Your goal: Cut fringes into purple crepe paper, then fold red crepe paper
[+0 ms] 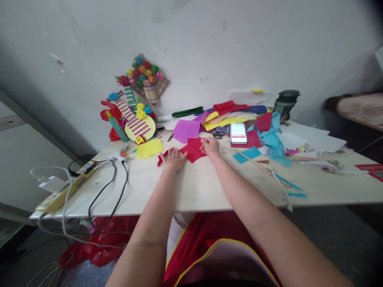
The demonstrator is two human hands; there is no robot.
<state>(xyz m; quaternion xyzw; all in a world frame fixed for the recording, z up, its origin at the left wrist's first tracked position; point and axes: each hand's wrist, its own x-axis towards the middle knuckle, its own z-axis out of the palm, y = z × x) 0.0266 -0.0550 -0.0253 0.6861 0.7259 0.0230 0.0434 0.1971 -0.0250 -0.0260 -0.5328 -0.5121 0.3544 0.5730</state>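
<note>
Red crepe paper (194, 150) lies on the white table in front of me. My left hand (173, 159) rests flat with spread fingers on the left part of the paper, pressing it to the tabletop. At the paper's right edge, the fingers of my right hand (210, 147) are curled together and pinch it. A yellow paper piece (149, 149) is just left of my left hand. Behind the red paper is a purple sheet (187, 130), and black scissors (218, 135) lie beyond my right hand.
Paper flowers (145, 73) and a flower-decorated guitar shape (139, 126) stand at the back left, beside a glue bottle (117, 126). A power strip (68, 191) with cables sits left. Rightward are a blurred phone (238, 132), blue paper (247, 154), sticks (254, 162) and a dark bottle (285, 104).
</note>
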